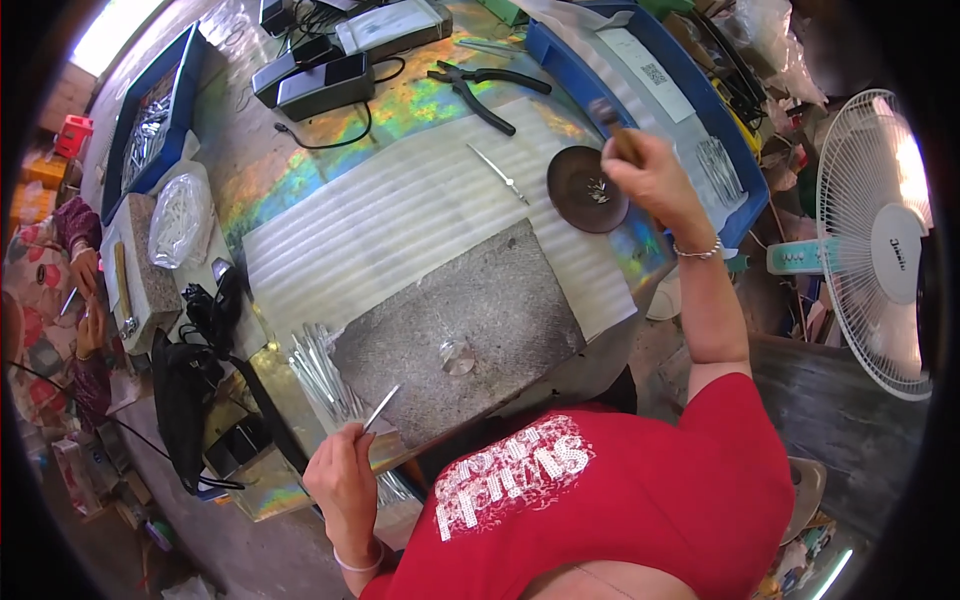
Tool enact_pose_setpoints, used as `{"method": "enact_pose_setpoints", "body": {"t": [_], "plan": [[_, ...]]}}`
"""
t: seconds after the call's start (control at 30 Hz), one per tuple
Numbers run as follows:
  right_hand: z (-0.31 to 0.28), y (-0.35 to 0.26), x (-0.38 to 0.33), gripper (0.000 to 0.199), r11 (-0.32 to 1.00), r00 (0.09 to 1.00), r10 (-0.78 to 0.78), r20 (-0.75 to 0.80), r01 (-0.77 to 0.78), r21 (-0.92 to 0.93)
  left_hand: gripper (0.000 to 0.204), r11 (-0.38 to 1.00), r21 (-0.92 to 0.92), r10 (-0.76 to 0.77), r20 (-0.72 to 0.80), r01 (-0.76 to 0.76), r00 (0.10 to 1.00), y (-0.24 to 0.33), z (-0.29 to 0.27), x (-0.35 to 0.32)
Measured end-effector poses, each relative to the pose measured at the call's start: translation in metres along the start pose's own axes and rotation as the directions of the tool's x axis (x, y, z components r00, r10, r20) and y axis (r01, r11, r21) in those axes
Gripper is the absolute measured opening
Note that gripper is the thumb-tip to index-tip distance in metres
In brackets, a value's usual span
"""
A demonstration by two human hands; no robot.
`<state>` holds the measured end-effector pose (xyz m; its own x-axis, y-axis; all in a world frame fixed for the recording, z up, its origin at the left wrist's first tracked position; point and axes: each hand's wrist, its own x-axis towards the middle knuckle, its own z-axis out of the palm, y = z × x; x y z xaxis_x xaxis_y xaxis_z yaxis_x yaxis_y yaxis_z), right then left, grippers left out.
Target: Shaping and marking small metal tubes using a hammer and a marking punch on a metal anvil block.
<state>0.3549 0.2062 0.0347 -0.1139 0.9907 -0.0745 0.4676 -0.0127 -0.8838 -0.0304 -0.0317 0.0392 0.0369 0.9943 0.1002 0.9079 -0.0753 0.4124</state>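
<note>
My left hand (342,488) pinches a thin silvery metal rod (383,407), its free end over the near left corner of a grey stone slab (500,300). A small shiny round spot (457,357) shows on the slab; whether it is a metal piece or a worn patch I cannot tell. Beside the slab's left edge lies a bundle of similar metal rods (322,375). My right hand (655,185) is raised at the right, closed round the wooden handle of a hammer (625,143), its dark head blurred. Below that hand sits a round brown dish (565,200) with tiny silvery bits.
A white foam sheet (350,230) lies under the slab, with a slim pointed metal tool (497,172). Beyond are black-handled pliers (480,90) and dark boxes with cables (325,88). Blue trays (148,120) flank the table. A fan (880,245) stands right; another person's hands (88,300) work left.
</note>
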Motion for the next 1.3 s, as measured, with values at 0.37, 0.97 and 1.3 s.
{"method": "enact_pose_setpoints", "body": {"t": [0.37,0.97,1.3], "plan": [[0.028,-0.043,-0.078,0.007,0.823,0.972,0.034,0.233,-0.160,0.545,0.017,0.133,-0.919,-0.266,0.327,0.370,0.907,0.021,0.012,0.001],[0.112,-0.074,-0.116,0.015,0.714,0.768,0.073,0.636,-0.485,0.504,0.012,-0.465,-0.823,-0.007,0.374,0.328,0.928,0.046,0.060,0.027],[0.141,-0.069,-0.133,0.015,0.746,0.797,-0.072,0.600,-0.356,0.563,0.017,-0.617,-0.697,-0.009,0.469,0.364,0.883,0.047,0.064,0.032]]}}
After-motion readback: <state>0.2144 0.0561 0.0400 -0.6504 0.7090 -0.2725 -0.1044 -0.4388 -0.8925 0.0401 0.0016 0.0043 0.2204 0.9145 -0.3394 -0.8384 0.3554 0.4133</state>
